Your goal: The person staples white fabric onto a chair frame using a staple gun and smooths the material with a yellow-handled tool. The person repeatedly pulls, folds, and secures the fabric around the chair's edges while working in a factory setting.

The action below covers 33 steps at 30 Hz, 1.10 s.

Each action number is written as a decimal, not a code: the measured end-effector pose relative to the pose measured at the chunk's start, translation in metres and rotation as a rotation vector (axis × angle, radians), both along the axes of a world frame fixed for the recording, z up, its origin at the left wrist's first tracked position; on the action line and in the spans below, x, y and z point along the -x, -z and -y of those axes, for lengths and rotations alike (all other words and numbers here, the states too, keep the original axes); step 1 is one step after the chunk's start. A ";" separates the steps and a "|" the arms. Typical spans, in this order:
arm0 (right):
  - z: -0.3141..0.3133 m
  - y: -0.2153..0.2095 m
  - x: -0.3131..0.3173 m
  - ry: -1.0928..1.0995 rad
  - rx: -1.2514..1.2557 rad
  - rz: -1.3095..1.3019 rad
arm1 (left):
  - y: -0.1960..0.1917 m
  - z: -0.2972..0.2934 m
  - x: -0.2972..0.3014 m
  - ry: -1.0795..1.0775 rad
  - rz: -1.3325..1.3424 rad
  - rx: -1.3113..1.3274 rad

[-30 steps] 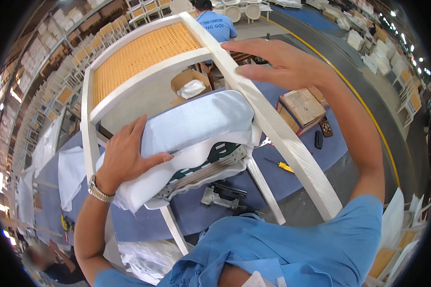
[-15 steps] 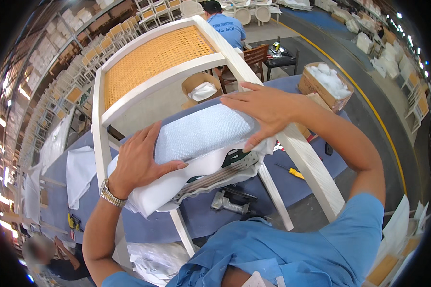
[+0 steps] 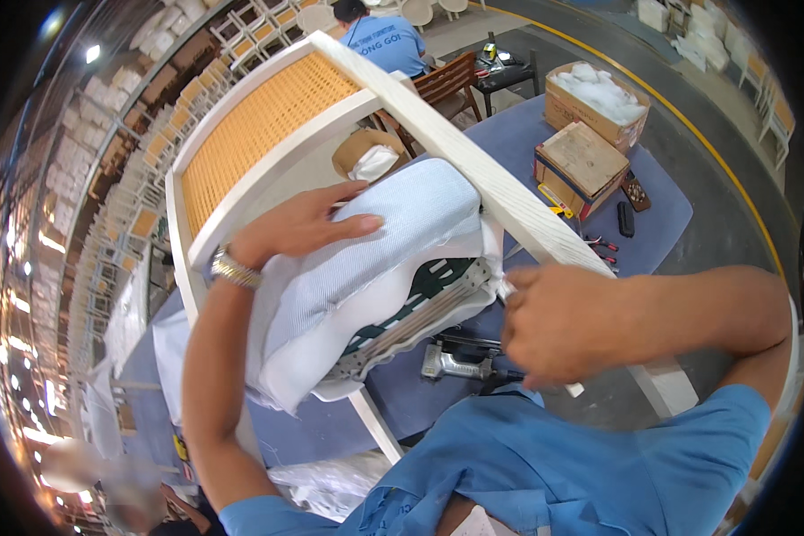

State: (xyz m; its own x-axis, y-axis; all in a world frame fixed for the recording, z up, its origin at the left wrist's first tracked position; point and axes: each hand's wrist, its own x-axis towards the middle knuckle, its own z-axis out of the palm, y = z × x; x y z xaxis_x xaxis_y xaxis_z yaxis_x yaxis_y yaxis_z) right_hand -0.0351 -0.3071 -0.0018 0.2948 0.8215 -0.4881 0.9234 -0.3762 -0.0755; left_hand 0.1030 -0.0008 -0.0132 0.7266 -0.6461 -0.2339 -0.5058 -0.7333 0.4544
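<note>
A white wooden chair [image 3: 438, 143] with a woven cane back [image 3: 263, 134] rests tilted on the blue-covered table. Light blue fabric [image 3: 393, 214] lies over its padded seat, with white padding [image 3: 330, 344] along the near side. Dark green webbing [image 3: 420, 290] shows beneath the padding. My left hand [image 3: 308, 221] lies on the blue fabric, fingers stretched out and thumb apart. At the seat's right corner my right hand [image 3: 563, 322] is closed, its fingertips pinching a white fabric edge [image 3: 502, 288]. Some of its fingers are hidden and slightly blurred.
A silver staple gun [image 3: 456, 360] lies on the table [image 3: 661, 196] below the seat. Two cardboard boxes [image 3: 581, 161], pliers [image 3: 603, 243] and a black case [image 3: 625, 219] are at the right. A person in blue [image 3: 384, 40] sits beyond the chair.
My right hand has left the top of the fabric and closed at the seat's right corner. My left hand has slid farther up the fabric. The chair appears shifted and turned in view.
</note>
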 end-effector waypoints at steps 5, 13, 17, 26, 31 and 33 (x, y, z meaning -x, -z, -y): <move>-0.014 0.016 -0.018 0.074 0.064 -0.203 | 0.023 0.050 -0.049 -0.126 -0.177 0.013; -0.013 0.019 -0.024 -0.076 -0.003 -0.348 | 0.023 0.089 -0.072 -0.148 -0.284 -0.064; -0.012 0.020 -0.026 -0.073 -0.045 -0.416 | 0.012 0.101 -0.040 -0.032 -0.184 -0.021; -0.002 0.031 -0.016 -0.062 -0.227 -0.111 | -0.009 0.123 -0.003 -0.031 0.109 -0.290; 0.005 0.028 0.009 -0.089 -0.346 0.076 | 0.026 0.078 -0.036 -0.224 -0.048 0.104; 0.016 0.027 0.012 -0.125 -0.686 0.217 | 0.026 0.074 -0.028 -0.108 -0.012 0.125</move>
